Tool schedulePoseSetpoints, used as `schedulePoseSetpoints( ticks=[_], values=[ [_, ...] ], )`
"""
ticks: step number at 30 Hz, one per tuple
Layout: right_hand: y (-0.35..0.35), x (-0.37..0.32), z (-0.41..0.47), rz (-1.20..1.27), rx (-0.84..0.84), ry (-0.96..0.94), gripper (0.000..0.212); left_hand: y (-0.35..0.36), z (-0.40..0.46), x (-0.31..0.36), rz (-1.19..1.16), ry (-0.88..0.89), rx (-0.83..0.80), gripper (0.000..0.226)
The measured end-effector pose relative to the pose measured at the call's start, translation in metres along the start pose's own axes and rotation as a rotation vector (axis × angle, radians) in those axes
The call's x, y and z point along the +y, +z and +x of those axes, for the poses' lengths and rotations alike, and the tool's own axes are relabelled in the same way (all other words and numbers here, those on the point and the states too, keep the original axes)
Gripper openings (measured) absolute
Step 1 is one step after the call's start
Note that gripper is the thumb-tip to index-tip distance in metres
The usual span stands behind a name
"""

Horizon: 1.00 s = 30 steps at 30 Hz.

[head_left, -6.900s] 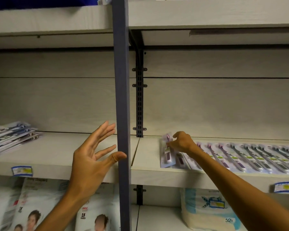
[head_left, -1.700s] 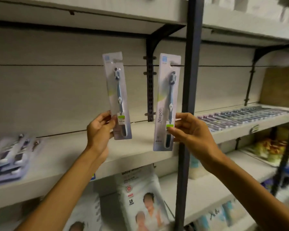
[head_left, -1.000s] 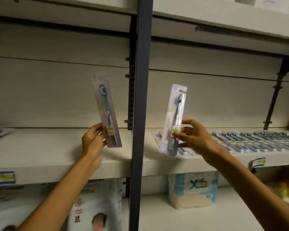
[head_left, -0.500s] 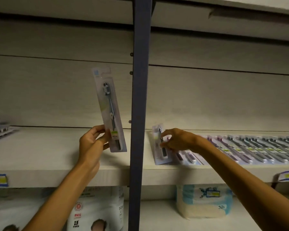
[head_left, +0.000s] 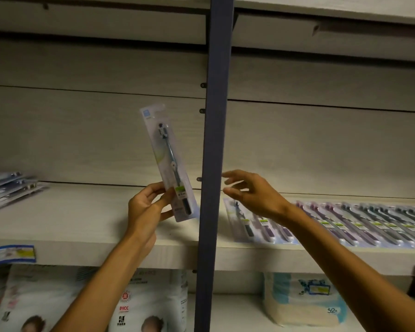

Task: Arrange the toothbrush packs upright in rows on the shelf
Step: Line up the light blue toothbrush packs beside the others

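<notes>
My left hand (head_left: pixel 146 209) pinches the lower end of a toothbrush pack (head_left: pixel 167 159), held nearly upright above the pale shelf (head_left: pixel 86 219), left of the dark post. My right hand (head_left: pixel 252 192) hovers with relaxed, spread fingers and holds nothing, just right of the post and above the leftmost pack (head_left: pixel 241 218) of a long row of toothbrush packs (head_left: pixel 350 221) that lie flat on the shelf. A small stack of packs (head_left: pixel 9 189) lies at the far left of the shelf.
A dark vertical post (head_left: pixel 215 164) stands in front between my hands. Price labels (head_left: pixel 15 254) sit on the shelf's front edge. Below are printed bags (head_left: pixel 46 305) at left and a blue-and-white tissue pack (head_left: pixel 304 300) at right. Another shelf (head_left: pixel 321 10) runs overhead.
My right hand has let go of its pack, which now lies flat at the left end of the row, and has lifted away empty. My left hand still holds its pack.
</notes>
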State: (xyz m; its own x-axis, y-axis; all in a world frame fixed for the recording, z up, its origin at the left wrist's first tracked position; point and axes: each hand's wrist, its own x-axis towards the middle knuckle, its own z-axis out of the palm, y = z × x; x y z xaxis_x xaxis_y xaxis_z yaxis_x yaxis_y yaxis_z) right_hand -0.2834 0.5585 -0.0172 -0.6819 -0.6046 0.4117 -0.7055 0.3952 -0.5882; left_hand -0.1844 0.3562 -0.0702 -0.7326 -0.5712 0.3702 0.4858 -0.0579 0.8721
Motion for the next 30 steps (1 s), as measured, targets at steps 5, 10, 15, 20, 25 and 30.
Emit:
schedulePoseSetpoints(
  ticks=[5, 10, 15, 20, 25, 30],
  values=[
    [0.032, -0.021, 0.019, 0.316, -0.096, -0.073, 0.038, 0.003, -0.002, 0.001, 0.018, -0.007, -0.007, 0.019],
    [0.049, -0.028, 0.031, 0.341, -0.002, -0.091, 0.028, 0.003, -0.003, 0.001, 0.053, -0.018, -0.032, 0.022],
    [0.037, -0.028, 0.028, 0.405, 0.05, -0.013, 0.019, -0.005, -0.003, 0.014, 0.044, -0.004, -0.086, 0.036],
    [0.019, -0.011, 0.02, 0.401, 0.022, 0.252, 0.056, -0.021, 0.004, 0.043, 0.166, 0.111, -0.16, 0.074],
    [0.022, 0.006, 0.008, 0.272, -0.083, 0.365, 0.068, -0.03, 0.003, 0.056, 0.442, 0.282, -0.213, 0.073],
    [0.028, 0.018, 0.004, 0.004, -0.146, 0.318, 0.056, -0.04, -0.004, 0.065, 0.691, 0.372, -0.278, 0.076]
  ],
)
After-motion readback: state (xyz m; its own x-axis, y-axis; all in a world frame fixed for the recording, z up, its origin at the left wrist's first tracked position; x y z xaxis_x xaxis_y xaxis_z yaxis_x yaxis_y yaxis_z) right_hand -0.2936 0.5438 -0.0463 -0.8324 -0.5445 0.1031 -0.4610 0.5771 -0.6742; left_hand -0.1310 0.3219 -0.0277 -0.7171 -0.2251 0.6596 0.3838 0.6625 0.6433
